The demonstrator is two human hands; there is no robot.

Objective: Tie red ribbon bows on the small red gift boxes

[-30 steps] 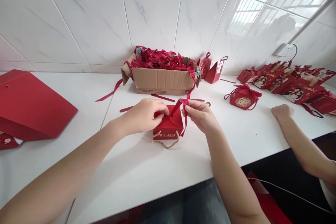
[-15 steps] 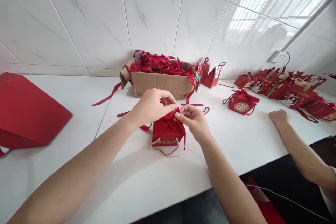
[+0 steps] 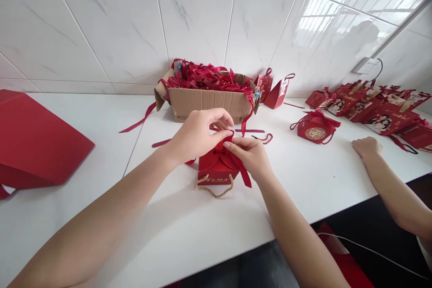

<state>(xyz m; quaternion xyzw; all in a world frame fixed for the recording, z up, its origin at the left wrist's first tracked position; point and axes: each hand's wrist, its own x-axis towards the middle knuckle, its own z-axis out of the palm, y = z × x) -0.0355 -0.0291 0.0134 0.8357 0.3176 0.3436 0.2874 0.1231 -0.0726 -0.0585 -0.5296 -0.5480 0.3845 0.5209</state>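
Note:
A small red gift box [image 3: 216, 172] with gold lettering and a twisted rope handle [image 3: 213, 189] stands on the white counter [image 3: 202, 225]. A red ribbon [image 3: 241, 168] runs over its top and hangs down its right side. My left hand [image 3: 197, 135] pinches the ribbon above the box's top. Touching it from the right, my right hand [image 3: 251, 156] also pinches the ribbon. Both sets of fingertips meet over the box's closed flaps.
Behind stands a cardboard box [image 3: 209, 101] full of red ribbons. Loose ribbon strips [image 3: 259, 134] lie by it. A tied red box [image 3: 315, 128] and several flat red boxes [image 3: 378, 114] sit at right. Another person's hand [image 3: 366, 146] rests there. A large red folder [image 3: 37, 144] lies left.
My hands came together over the box top and worked the ribbon. Its loose end now hangs lower down the box's right side. The other person's hand stayed put.

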